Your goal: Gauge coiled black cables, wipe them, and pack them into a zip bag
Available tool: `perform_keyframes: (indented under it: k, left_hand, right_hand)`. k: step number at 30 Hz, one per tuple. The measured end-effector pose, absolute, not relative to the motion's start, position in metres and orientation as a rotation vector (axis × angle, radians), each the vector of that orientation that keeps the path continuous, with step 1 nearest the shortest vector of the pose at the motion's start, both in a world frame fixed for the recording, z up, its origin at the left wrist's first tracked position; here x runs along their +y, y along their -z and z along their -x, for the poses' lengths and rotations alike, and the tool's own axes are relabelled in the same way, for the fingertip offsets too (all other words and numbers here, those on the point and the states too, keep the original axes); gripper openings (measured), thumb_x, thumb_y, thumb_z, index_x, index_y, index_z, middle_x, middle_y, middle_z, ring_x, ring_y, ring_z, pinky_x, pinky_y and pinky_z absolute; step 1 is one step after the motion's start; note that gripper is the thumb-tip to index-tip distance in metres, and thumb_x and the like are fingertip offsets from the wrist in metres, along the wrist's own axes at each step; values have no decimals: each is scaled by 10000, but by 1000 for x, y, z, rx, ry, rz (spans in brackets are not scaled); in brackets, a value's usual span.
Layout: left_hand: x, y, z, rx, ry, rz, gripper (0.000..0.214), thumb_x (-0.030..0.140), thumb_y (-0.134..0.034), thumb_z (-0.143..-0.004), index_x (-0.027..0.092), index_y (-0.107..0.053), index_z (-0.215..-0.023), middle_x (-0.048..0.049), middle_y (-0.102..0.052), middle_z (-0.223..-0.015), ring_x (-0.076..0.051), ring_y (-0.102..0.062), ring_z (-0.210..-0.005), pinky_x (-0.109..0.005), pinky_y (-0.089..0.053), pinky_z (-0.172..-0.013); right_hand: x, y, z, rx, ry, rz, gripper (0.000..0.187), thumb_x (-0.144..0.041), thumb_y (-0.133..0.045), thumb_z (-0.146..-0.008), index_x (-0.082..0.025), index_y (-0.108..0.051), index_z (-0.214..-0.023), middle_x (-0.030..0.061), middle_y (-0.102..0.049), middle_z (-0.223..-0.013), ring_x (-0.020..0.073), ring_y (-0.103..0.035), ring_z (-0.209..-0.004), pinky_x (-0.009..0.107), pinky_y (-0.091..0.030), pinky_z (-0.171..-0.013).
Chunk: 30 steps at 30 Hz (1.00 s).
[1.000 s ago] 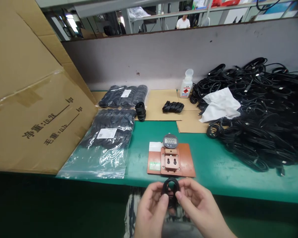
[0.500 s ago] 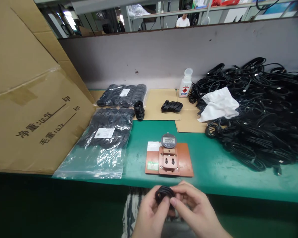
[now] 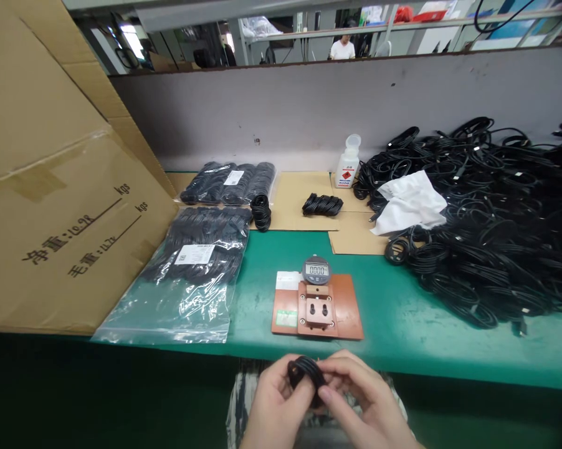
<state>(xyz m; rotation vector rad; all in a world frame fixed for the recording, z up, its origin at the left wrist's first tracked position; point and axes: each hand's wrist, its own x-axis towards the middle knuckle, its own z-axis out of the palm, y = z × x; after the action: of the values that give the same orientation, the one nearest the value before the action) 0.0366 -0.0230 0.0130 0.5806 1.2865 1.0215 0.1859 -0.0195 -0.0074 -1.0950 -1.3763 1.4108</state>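
Observation:
A small coil of black cable (image 3: 308, 373) is held between both hands, just in front of the table's near edge. My left hand (image 3: 281, 399) wraps round its left side, with the thumb pressed into the loop. On the right side, my right hand (image 3: 356, 396) pinches the coil between thumb and fingers. Part of the coil is hidden behind the fingers. Beyond the hands, a digital gauge (image 3: 316, 270) reading 0.000 stands on a reddish-brown base plate (image 3: 349, 305) with a metal block.
Clear bags of coiled cables (image 3: 206, 249) lie left, beside a large cardboard box (image 3: 75, 218). Cable coils (image 3: 261, 212) and a bundle (image 3: 323, 204) rest on cardboard. A white bottle (image 3: 347, 167), white cloth (image 3: 409, 202) and big cable heap (image 3: 486, 249) occupy the right.
Both hands still hold the coil, which has turned slightly and shifted a little left and down. My left thumb sits deeper in the loop. The whole view has tilted slightly.

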Motion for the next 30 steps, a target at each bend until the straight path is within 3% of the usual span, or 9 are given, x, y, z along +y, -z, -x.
perform_keyframes:
  k: [4,10,16,22,25,30]
  left_hand:
    - [-24,-14,-36,1328,-1034,-609,288,362,-877,-660,144,-688,-660,3,-647,-593,-148,-623,-582,-221,-529,-562]
    - [-31,-15,-34,1340,-1091,-689,170,212,-855,-660,139,-702,-647,-8,-689,-614,-131,-628,-591,-186,-479,-577]
    - [-36,-11,-26,1179,-1015,-683,260,319,-888,-684,140,-700,-682,-22,-697,-633,-147,-643,-601,-220,-490,-598]
    - [-33,-18,-22,1018,-892,-568,354,364,-942,-638,149,-669,-704,-10,-700,-623,-140,-663,-579,-222,-500,-594]
    - [-33,-23,-23,846,-804,-440,397,359,-958,-628,154,-636,-739,10,-682,-598,-126,-678,-553,-207,-504,-603]
    - [-35,-18,-20,566,-788,-259,361,393,-876,-756,141,-651,-884,-49,-733,-748,-141,-727,-650,-200,-500,-642]
  right_hand:
    - [-22,1,-182,-1139,-1515,1133,297,-485,-715,-888,-194,-753,-926,71,-659,-887,164,-648,-705,274,-561,-651]
    - [-17,-3,-189,-808,-1830,1191,380,-503,-839,-779,-163,-694,-864,-16,-618,-573,112,-609,-543,219,-506,-571]
    - [-5,4,-202,-981,-2030,955,319,-474,-835,-785,-173,-810,-888,9,-628,-764,48,-579,-451,170,-438,-456]
    - [-8,13,-201,-915,-2086,732,219,-377,-840,-800,-182,-796,-890,-13,-553,-780,32,-562,-450,127,-362,-397]
    - [-13,16,-197,-852,-2123,612,220,-349,-853,-790,-166,-737,-829,-23,-530,-771,51,-593,-488,142,-414,-437]
    - [-18,10,-195,-833,-2136,603,263,-381,-832,-817,-170,-676,-837,-23,-514,-790,48,-566,-509,161,-446,-470]
